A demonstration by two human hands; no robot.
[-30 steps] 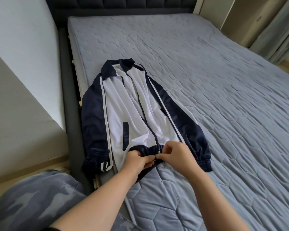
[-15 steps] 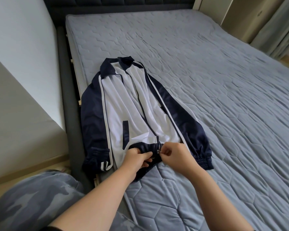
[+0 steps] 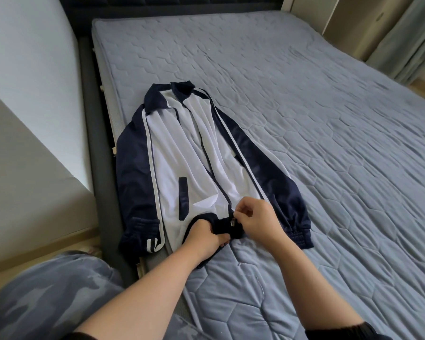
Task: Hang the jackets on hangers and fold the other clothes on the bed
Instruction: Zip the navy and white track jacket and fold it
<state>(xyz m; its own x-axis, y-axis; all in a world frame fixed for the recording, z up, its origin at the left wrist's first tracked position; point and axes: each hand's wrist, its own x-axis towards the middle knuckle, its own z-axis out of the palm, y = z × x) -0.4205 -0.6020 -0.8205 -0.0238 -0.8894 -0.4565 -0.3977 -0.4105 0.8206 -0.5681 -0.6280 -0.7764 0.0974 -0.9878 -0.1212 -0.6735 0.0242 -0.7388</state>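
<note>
So the jacket (image 3: 182, 168) is lying front-up along the left edge of the bed (image 3: 329, 119), collar pointing away and sleeves running down its sides. The left hand (image 3: 204, 235) is gripping the dark hem (image 3: 221, 225) just left of the zipper (image 3: 215, 177), with its fingers (image 3: 219, 238) curling tight into the fabric. The right hand (image 3: 258, 218) is sitting right beside it, pinching the zipper pull at the very bottom.
</note>
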